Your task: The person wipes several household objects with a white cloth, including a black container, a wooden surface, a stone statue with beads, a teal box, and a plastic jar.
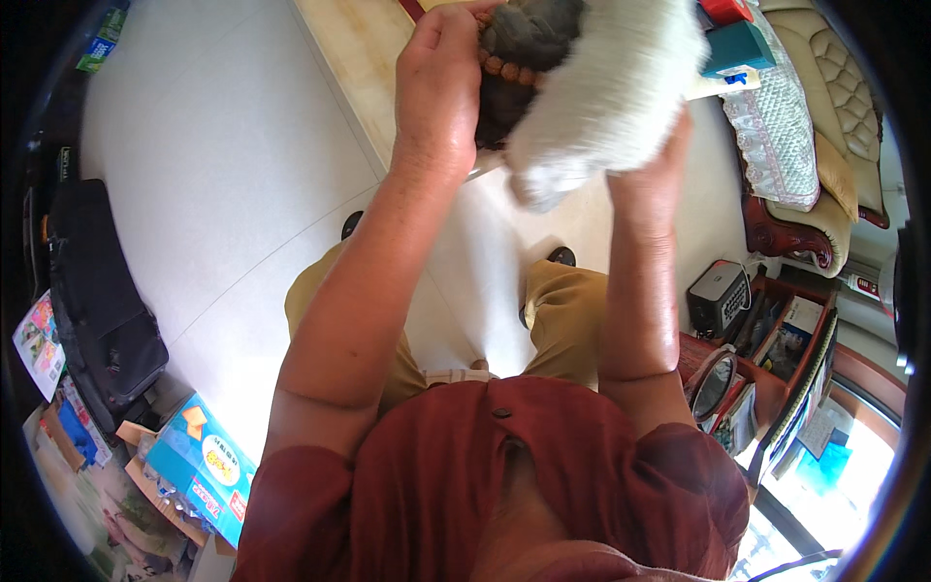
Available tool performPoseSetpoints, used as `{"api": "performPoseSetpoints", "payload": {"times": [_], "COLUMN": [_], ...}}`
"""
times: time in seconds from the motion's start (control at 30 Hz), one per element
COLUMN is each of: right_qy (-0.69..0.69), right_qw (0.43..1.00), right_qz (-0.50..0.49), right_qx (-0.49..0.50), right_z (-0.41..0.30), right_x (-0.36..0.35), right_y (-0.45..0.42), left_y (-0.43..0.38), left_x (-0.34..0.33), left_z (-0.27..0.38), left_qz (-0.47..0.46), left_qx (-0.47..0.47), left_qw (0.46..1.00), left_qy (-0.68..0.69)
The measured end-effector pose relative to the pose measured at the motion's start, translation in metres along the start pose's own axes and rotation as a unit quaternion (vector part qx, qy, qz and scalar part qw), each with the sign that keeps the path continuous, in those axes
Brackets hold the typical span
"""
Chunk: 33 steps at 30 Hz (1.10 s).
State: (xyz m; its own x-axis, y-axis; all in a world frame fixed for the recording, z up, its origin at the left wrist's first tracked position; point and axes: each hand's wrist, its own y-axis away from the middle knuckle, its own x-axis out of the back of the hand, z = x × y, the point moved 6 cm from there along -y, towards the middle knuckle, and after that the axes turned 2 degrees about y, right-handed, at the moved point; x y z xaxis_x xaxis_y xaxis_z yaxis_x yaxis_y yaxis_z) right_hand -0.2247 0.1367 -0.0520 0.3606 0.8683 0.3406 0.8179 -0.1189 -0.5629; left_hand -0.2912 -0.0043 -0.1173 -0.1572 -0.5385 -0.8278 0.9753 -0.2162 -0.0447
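At the top middle, my left hand (pixel 440 80) grips the left side of a dark carved figure (pixel 534 33). A string of brown, knobbly beads (pixel 509 70) lies around the figure. A long white furry thing (pixel 614 87), slightly blurred, covers the figure's right side; its kind cannot be told. Behind its lower right edge is my right hand (pixel 673 145), which supports it, the fingers hidden by the fur. Both forearms reach up and away from my body. The figure's top is cut off by the picture's edge.
A pale table or ledge (pixel 342 51) runs along the top left. A quilted cover (pixel 774 124) lies on the leather sofa (pixel 847 80) at right, near a teal box (pixel 738 49). A wooden organiser (pixel 796 327), black bag (pixel 105 298) and blue carton (pixel 200 465) stand around me.
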Motion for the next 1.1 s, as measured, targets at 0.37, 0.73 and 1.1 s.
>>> {"api": "performPoseSetpoints", "payload": {"times": [0.37, 0.73, 1.1], "right_qy": [-0.115, -0.321, -0.185], "right_qw": [0.990, 0.928, 0.977], "right_qz": [-0.019, 0.155, 0.011], "right_qx": [-0.078, -0.107, -0.105], "right_z": [0.014, 0.067, 0.032], "right_x": [-0.034, 0.034, -0.017], "right_y": [-0.043, -0.026, -0.015], "left_y": [0.000, -0.007, 0.002], "left_x": [0.008, 0.006, -0.001], "left_z": [0.002, -0.008, 0.000], "left_qz": [0.029, 0.064, 0.043], "left_qx": [-0.073, -0.038, -0.008], "left_qw": [0.969, 0.986, 0.982], "left_qy": [-0.233, -0.148, -0.185]}}
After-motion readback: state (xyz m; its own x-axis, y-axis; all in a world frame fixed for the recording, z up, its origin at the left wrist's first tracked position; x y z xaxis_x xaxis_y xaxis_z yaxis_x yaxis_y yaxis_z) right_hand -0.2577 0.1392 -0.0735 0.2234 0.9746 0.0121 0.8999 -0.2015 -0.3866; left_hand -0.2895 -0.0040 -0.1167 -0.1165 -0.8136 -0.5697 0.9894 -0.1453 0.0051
